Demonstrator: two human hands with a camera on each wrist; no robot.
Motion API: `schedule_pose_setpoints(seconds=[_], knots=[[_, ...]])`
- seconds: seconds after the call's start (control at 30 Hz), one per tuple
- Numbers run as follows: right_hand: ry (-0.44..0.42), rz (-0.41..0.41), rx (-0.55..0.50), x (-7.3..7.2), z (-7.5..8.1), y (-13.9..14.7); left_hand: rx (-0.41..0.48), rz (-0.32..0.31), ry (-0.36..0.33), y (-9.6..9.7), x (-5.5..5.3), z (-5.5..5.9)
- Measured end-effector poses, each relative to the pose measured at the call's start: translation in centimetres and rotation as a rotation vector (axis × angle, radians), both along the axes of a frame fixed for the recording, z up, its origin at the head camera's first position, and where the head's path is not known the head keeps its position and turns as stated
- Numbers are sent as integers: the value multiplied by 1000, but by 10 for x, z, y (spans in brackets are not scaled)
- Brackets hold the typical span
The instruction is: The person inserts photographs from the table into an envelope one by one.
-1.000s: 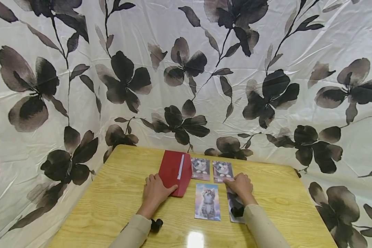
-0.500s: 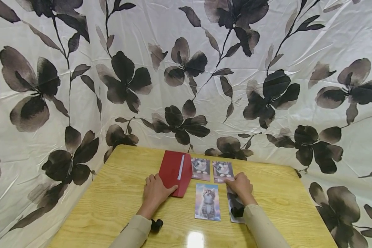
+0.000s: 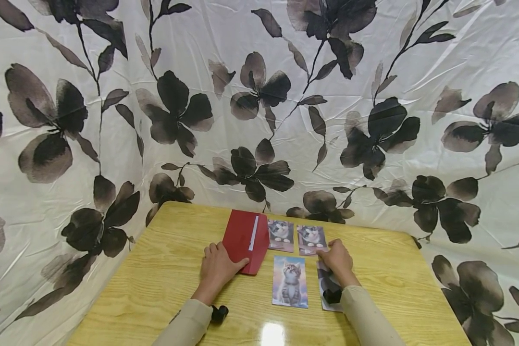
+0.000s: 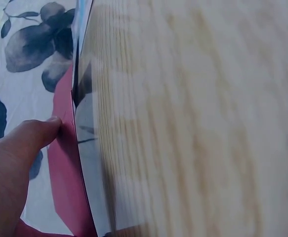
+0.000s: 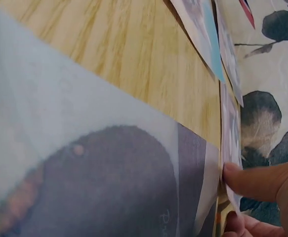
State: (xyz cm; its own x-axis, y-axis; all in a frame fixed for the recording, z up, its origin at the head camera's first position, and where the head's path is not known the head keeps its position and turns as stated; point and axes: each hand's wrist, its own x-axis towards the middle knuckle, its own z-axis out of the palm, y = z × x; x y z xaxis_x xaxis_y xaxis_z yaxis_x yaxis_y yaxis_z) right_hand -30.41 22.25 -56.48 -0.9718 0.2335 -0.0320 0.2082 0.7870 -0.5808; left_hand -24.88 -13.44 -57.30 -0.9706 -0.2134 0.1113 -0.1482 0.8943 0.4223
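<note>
A red envelope (image 3: 240,235) with a white strip near its flap lies at the far middle of the table. My left hand (image 3: 218,269) rests on its lower end, thumb stretched over the flap and fingers spread at the left edge. The left wrist view shows that thumb (image 4: 40,131) pressing the red paper. My right hand (image 3: 338,262) pinches the lower right corner of a kitten picture card (image 3: 310,236); its thumb (image 5: 252,180) lies on the card. Beneath my right wrist lies another card with dark shapes (image 5: 114,173), partly hidden by the hand and wrist camera.
A matching kitten card (image 3: 280,234) lies against the envelope's right side. A larger card with a sitting kitten (image 3: 290,283) lies nearer, between my hands. Behind the wooden table (image 3: 155,269) hangs a flower-patterned cloth (image 3: 264,120).
</note>
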Motion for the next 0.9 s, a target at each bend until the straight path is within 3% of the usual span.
schedule_pose_setpoints(seconds=[0.4, 0.9], knots=[[39, -10, -117, -8, -4, 8, -4, -8, -4, 2, 0, 3], [124, 24, -222, -4, 10, 17, -1, -6, -12, 2, -1, 1]])
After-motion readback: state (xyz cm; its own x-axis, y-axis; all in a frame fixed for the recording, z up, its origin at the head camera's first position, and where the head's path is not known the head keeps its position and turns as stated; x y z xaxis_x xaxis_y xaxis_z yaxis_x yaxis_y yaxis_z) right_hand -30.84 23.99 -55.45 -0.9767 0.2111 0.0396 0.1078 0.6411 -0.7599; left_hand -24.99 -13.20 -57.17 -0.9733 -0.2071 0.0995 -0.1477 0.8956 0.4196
